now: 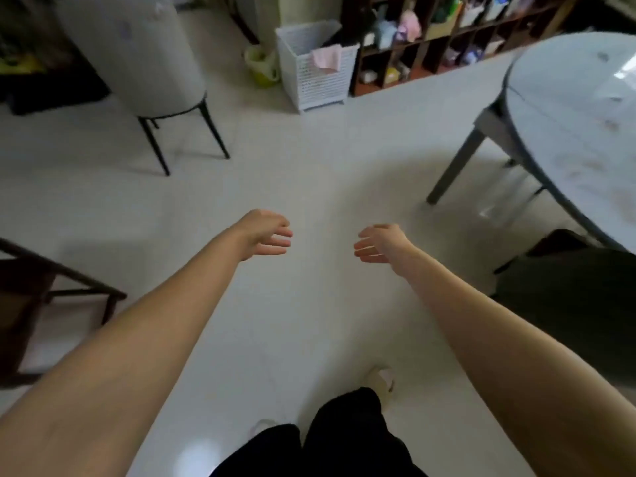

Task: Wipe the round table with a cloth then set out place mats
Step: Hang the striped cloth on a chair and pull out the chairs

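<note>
While both bare forearms reach forward over the pale floor [303, 160], the left hand [266, 235] and the right hand [380, 243] hang at about the same height, well apart from each other, palms turned inward and wrists bent slightly downward. Each grip is wide and empty: the fingers [279, 242] of the left hand are loosely spread and gently curled toward the right, and those of the right hand mirror them, curled toward the left. Neither hand touches anything. The round desk [571, 125], with a pale marbled top and grey legs, stands at the right edge of the view, well apart from both hands; its surface shows faint smudges. A pink cloth [327, 58] is draped over the rim of a white perforated basket [315, 82] at the far side of the room, just beside a dark shelf unit [447, 39]. A pale upholstered chair [137, 53] stands at upper left. Dark trousers [330, 442] and light shoes appear at the bottom edge.
</note>
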